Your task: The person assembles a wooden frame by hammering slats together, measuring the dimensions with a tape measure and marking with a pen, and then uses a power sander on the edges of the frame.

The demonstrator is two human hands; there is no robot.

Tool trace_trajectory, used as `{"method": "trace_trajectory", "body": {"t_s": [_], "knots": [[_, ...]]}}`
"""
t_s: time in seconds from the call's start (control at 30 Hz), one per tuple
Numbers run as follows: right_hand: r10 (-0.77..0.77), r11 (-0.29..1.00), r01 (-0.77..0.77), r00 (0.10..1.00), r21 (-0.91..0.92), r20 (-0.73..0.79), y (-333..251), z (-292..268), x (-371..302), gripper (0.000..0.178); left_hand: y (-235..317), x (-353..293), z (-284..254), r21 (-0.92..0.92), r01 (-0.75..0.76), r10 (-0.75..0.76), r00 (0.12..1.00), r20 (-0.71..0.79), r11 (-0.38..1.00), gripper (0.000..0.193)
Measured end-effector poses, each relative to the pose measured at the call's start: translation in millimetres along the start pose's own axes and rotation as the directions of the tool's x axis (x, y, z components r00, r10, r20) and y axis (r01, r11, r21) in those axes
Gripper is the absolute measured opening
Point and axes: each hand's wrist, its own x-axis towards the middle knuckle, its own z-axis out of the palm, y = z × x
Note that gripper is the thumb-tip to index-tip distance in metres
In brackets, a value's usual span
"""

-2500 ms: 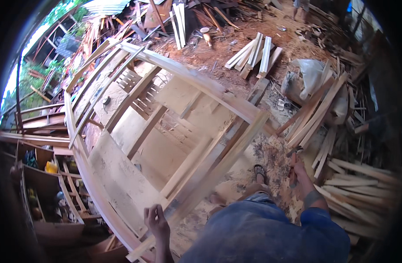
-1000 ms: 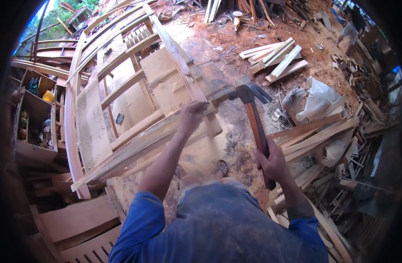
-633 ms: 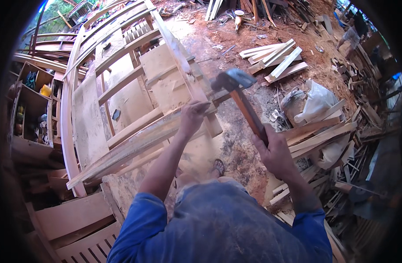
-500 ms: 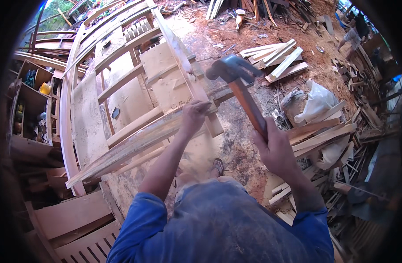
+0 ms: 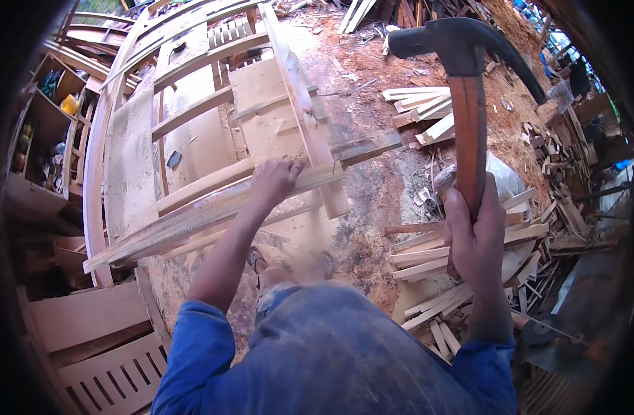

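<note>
A claw hammer (image 5: 467, 111) with a dark head and a reddish-brown wooden handle is raised at the right. My right hand (image 5: 479, 232) grips its handle, with the head above it and well away from the wood. At the near end of a slatted wooden frame (image 5: 297, 83), my left hand (image 5: 275, 181) is closed over a long rough wooden strip (image 5: 192, 216). That strip crosses the frame's end, close to the corner where the long side rail meets it. My left fingertips are partly hidden behind the wood.
Wide dusty boards (image 5: 131, 166) lie beneath the frame. Cut wood pieces (image 5: 420, 104) are piled on the sawdust-covered ground, with another stack (image 5: 427, 252) beside my right forearm. An open wooden cabinet (image 5: 43, 131) stands at the left, and a slatted panel (image 5: 116, 366) lies at the lower left.
My right hand has lifted the hammer up and to the right, away from the frame. My left hand stays on the wooden strip, and the view has shifted slightly.
</note>
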Motion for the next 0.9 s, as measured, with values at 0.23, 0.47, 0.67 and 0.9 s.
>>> {"method": "trace_trajectory", "body": {"t_s": [0.23, 0.47, 0.67, 0.9], "knots": [[0.016, 0.996, 0.002, 0.978, -0.086, 0.21, 22, 35, -8, 0.021, -4, -11, -8, 0.076, 0.157, -0.171, 0.956, 0.239, 0.985, 0.055], [0.182, 0.947, -0.086, 0.936, -0.309, 0.3, 51, 47, -3, 0.026, -6, -11, 12, 0.005, 0.095, -0.095, 0.986, 0.135, 0.995, 0.058], [-0.157, 0.905, 0.177, 0.984, 0.387, -0.085, -24, 8, -1, 0.013, -12, -19, -7, 0.133, 0.23, -0.257, 0.932, 0.256, 0.964, 0.056], [0.258, 0.86, -0.046, 0.898, -0.508, 0.356, 79, 54, -7, 0.021, -10, -2, 18, 0.049, 0.139, -0.146, 0.968, 0.204, 0.989, 0.059]]}}
